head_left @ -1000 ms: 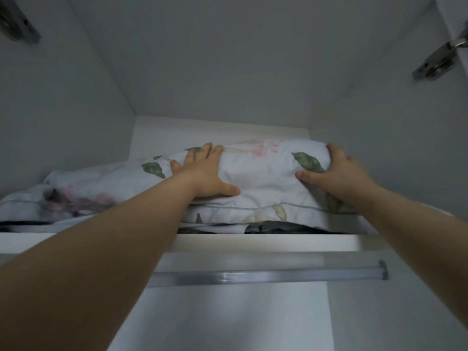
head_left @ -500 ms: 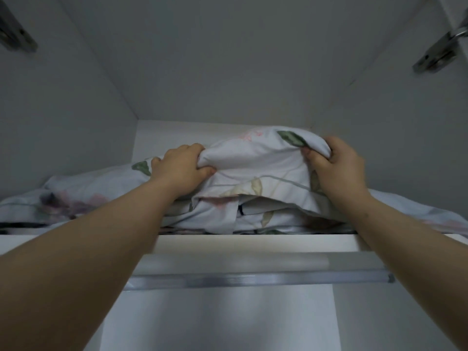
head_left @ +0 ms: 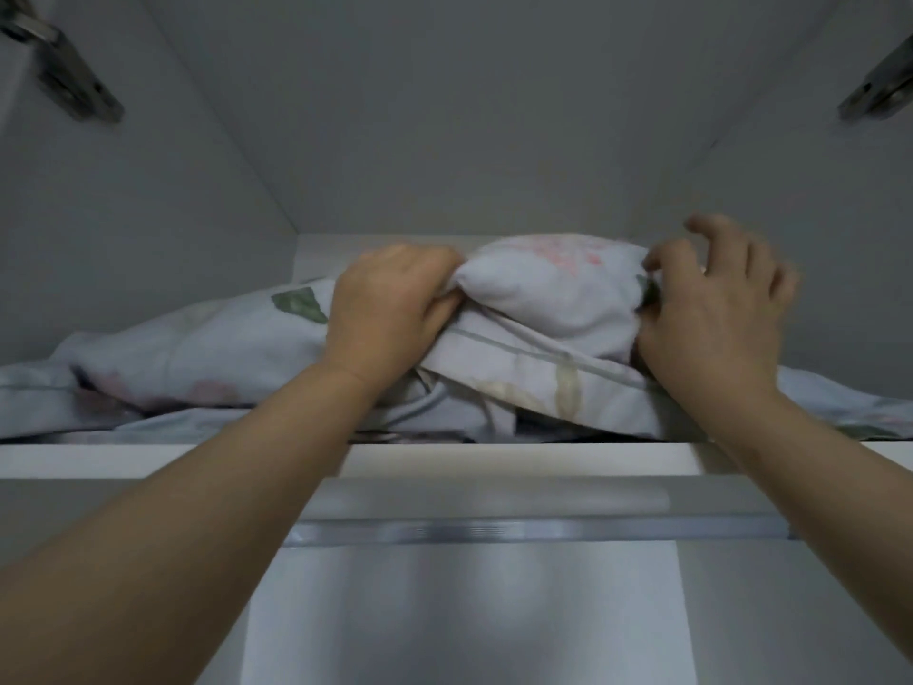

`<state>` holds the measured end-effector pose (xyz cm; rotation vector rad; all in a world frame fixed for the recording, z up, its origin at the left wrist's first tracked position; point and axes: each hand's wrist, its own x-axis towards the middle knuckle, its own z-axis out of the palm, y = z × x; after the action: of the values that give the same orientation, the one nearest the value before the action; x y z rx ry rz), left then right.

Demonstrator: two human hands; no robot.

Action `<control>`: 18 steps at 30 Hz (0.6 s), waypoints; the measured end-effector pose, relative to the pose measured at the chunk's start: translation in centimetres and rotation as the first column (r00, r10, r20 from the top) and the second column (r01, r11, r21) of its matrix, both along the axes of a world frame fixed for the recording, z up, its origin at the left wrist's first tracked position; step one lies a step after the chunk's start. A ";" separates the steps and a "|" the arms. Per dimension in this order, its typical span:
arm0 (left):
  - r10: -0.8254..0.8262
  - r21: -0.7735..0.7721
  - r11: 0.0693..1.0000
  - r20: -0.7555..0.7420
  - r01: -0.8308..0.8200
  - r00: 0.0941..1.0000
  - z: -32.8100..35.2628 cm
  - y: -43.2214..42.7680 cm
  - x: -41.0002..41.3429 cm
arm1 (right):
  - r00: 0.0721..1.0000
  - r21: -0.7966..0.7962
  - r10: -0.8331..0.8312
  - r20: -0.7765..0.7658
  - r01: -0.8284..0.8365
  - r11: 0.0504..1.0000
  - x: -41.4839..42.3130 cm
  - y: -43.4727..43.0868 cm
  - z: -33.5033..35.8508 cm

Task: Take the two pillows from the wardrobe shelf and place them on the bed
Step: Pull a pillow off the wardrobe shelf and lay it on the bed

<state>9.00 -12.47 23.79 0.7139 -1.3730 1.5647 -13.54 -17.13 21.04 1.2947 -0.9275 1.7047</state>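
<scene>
A white pillow [head_left: 548,289] with pink flowers and green leaves lies on the high wardrobe shelf [head_left: 494,459]. It is bunched up between my two hands. My left hand [head_left: 390,309] grips a fold of its cover at the left of the bulge. At the bulge's right end my right hand [head_left: 716,313] is blurred, its fingers lifted and spread, with thumb and forefinger touching the fabric. More of the same floral fabric [head_left: 197,353] lies beneath and to the left; I cannot tell where one pillow ends.
The shelf compartment has white walls close on both sides and a ceiling above. A metal hanging rail [head_left: 494,531] runs below the shelf edge. Door hinges sit at the top left [head_left: 74,86] and top right [head_left: 879,91].
Both hands went from lying flat on the pillow to gripping and bunching it. Now the right hand's fingers have come loose and spread, while the left hand keeps its hold.
</scene>
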 end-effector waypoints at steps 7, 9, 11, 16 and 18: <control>-0.027 0.436 0.898 -0.085 0.061 0.996 -1.1 0.8 -0.6 | 0.849 0.458 0.267 -0.456 -0.033 0.889 3.4 3.5 1.1; 0.118 0.531 0.845 -0.071 -0.063 0.991 -1.4 1.1 0.7 | 0.838 0.493 0.191 -0.511 0.103 0.864 3.9 2.4 0.8; 0.295 0.579 0.789 -0.066 -0.204 0.953 -1.8 1.5 2.2 | 0.850 0.492 0.135 -0.509 0.159 0.856 4.1 1.7 0.6; 0.484 0.709 0.669 -0.190 -0.222 0.854 -2.0 2.2 5.1 | 0.873 0.474 0.105 -0.477 0.154 0.867 5.6 2.0 1.0; 0.499 0.740 0.649 -0.238 -0.178 0.833 -1.9 2.1 5.5 | 0.886 0.475 0.127 -0.445 0.113 0.873 6.4 2.1 1.2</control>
<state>14.50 -10.37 21.92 1.7792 -1.5290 1.0042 -7.13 -15.03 22.19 1.9379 -1.0923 1.0954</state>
